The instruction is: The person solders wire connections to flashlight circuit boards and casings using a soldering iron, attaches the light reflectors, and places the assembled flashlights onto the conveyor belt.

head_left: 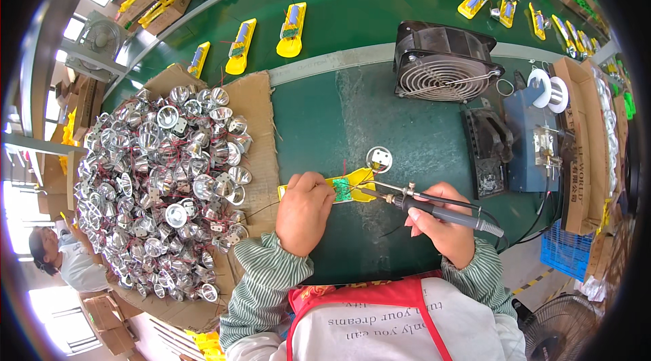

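Note:
My left hand [304, 215] is closed over one end of a yellow plastic housing [363, 178] lying on the green bench. A small green circuit board [343, 189] with thin wires sits in that housing. My right hand [445, 226] grips a soldering iron [451, 217] by its dark handle. The iron points left, its tip near the board; whether it touches cannot be made out. A metal guide tube with a black cable runs along the iron. Just beyond the housing lies a silver reflector cup [379, 159]. My left fingertips are partly hidden.
Many reflector cups [159, 184] with red wires are heaped on cardboard [261, 113] at left. A black fan [444, 62] stands beyond my hands. To the right are a soldering stand [485, 150] and a blue machine [532, 137]. Yellow housings [291, 30] lie along the far belt.

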Demonstrator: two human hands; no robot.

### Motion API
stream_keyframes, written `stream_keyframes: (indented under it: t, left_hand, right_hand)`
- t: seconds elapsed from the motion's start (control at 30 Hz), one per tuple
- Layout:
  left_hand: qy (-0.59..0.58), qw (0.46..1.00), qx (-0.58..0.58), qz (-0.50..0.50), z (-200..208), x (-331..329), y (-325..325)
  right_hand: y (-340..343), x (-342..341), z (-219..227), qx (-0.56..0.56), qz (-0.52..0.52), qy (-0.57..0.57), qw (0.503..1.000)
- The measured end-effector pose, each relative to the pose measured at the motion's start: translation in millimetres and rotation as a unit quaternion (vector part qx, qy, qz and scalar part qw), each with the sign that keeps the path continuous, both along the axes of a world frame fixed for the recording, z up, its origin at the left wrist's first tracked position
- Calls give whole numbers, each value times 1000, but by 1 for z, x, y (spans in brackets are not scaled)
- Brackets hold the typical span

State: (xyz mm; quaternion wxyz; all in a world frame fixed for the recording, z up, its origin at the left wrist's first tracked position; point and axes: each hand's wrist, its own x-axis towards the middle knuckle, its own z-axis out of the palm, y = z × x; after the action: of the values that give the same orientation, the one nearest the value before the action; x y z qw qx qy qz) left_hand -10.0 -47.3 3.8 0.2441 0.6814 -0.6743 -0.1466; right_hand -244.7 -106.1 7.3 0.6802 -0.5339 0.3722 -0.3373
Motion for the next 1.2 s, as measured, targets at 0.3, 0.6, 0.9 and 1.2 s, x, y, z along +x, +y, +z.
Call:
stream_keyframes:
  t: [0.3,0.6,0.9,1.2]
  left_hand:
    - [-25,999,29,27,0,-1,-2]
    - [-235,965,112,-21,17,37,16]
    - [-222,967,111,64,24,67,-44]
    - [95,990,98,36,-28,41,-256]
  right_hand:
    - [5,-8,-5,6,-18,-34,999]
    - [3,-11,4,-2,-22,-21,1000]
    - [-6,-17,-3,16,-20,-32,999]
    - [-23,-21,-1,77,-74,-15,994]
